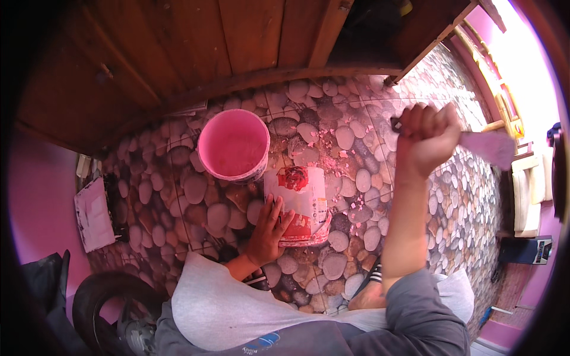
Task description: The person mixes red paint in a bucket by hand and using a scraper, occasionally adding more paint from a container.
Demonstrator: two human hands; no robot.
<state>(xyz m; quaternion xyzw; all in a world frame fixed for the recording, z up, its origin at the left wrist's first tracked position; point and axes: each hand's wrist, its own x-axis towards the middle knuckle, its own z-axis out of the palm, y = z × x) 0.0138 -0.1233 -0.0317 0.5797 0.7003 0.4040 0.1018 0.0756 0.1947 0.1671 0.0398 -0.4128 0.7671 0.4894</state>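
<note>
By the left wall, a flat white rectangular panel [94, 215] with dark smudges and a dark edge. Below it, a thick black rubber tyre [89, 308], beside the person's grey clothing [237, 314].

Further right, on the pebble-patterned tile floor [199, 213]: a round pink plastic bucket [233, 139], upright, mouth open, inside wall pink.

Next, left hand [270, 230]: fingers extended, laid flat against the side of a white-and-red plastic paint bucket [306, 204], pressing rather than gripping. This bucket lies on its side just beside the pink one, in front of the person; its surface is patchy, with a red patch at the far end.

Small pink flakes [342, 154] scattered on the tiles to its right.

Right hand [430, 133]: raised well clear of the bucket, clenched around a scraper [490, 148] with a broad, pink-smeared blade pointing right; dark handle end shows left of the fist.
</note>
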